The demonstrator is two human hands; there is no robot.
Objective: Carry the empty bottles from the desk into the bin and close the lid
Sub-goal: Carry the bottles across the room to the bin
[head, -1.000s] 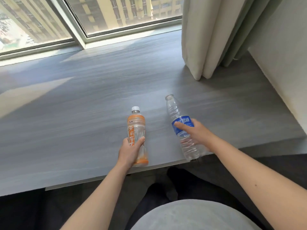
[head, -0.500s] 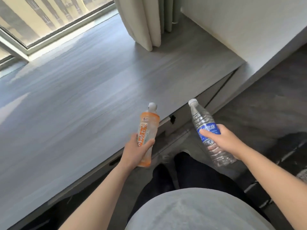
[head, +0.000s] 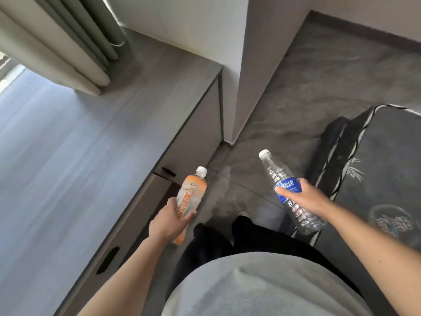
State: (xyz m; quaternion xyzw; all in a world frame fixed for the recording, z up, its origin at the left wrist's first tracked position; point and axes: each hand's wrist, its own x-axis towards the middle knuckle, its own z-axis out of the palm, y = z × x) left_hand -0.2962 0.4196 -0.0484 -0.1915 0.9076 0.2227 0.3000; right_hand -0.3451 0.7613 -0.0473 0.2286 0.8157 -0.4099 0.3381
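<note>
My left hand grips an orange-labelled bottle with a white cap, held in the air just past the front edge of the grey desk. My right hand grips a clear bottle with a blue label, also white-capped, held above the floor beside the bed. Both bottles tilt slightly and look empty. No bin is in view.
The desk has drawers with cut-out handles along its front. Curtains hang at the desk's far end. A white wall column stands ahead. A dark-covered bed lies at the right, with grey floor between.
Both bottles have been lifted off the desk and carried rightward. The view has swung away from the window toward the floor and bed.
</note>
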